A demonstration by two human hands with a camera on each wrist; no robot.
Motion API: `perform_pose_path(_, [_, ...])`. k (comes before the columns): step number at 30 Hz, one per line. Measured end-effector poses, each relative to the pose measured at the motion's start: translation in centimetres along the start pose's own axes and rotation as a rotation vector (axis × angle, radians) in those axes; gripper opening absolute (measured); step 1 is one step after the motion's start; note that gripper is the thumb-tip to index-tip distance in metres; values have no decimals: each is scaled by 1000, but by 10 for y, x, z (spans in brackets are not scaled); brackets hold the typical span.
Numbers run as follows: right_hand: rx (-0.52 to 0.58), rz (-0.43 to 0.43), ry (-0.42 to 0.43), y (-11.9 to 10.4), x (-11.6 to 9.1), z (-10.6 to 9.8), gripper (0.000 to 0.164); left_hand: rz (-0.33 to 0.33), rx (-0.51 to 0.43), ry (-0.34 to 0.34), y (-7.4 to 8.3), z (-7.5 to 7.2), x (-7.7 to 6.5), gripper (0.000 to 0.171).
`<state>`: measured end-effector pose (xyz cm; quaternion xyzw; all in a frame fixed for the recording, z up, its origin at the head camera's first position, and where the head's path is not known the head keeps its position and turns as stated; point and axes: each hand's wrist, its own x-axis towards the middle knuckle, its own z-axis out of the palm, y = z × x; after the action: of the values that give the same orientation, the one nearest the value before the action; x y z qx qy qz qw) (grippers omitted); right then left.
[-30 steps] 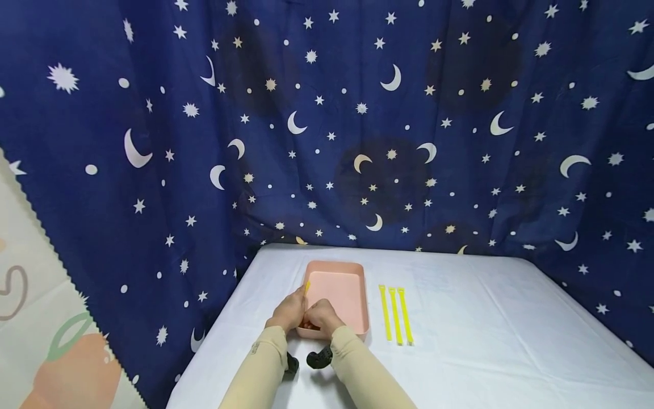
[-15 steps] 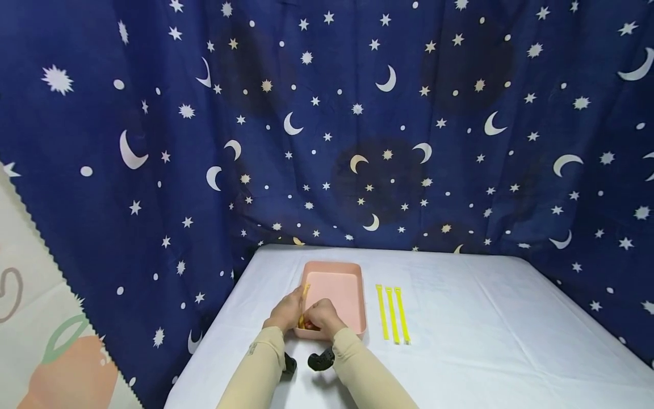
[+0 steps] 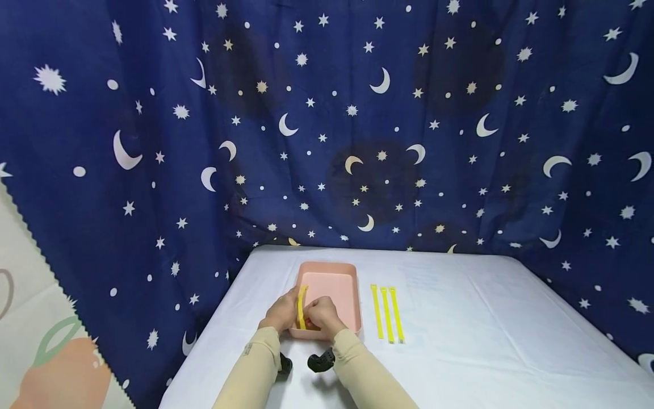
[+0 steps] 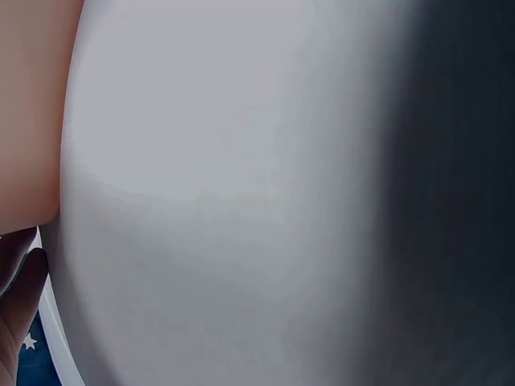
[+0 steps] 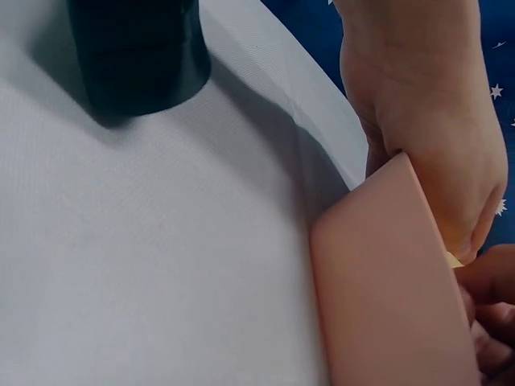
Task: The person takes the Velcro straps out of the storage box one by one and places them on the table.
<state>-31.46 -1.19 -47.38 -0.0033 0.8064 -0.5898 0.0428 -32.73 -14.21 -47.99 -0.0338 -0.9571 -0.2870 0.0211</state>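
A yellow strap (image 3: 301, 309) stands lengthwise inside the left side of a pink tray (image 3: 343, 295), slightly bowed. My left hand (image 3: 283, 311) reaches over the tray's left wall and holds the strap along its inner side; its fingertips are mostly hidden. Inside the tray, my right hand (image 3: 322, 312) has its fingers curled at the strap's near end. In the right wrist view, a bit of yellow strap (image 5: 455, 261) shows between both hands' fingers, above the tray wall (image 5: 394, 289). The left wrist view shows mainly cloth and tray wall (image 4: 32, 121).
Three yellow straps (image 3: 388, 314) lie side by side on the white tablecloth (image 3: 460, 318), right of the tray. Black wrist-worn devices (image 3: 321, 360) hang below the forearms. A dark blue curtain (image 3: 327, 125) with moons and stars stands behind the table.
More of the yellow strap shows beside my left hand, where only its far tip stuck out before. Both hands stay at the tray. The whole head view has shifted slightly.
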Motion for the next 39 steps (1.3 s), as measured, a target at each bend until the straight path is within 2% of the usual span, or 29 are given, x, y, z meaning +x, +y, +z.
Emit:
perform_pose_path(5, [29,-1,1,3,-2,-2,14,5,-7,1,0,2,-2,47])
perform_pose_path(17, [31,-36,29,3,-2,-7,10,85,60,33,-3,7,-2,46])
perform_pose_path(29, [67,-75,20,7,-4,-16,11,73,21,40,-3,8,-2,46])
perform_pose_path(34, [89,-116,2,6,-3,-20,14,89,16,46,0,2,-4,46])
perform_pose_path(39, [110,-130,5,2,-2,-25,13,60,12,43,1,-1,-2,46])
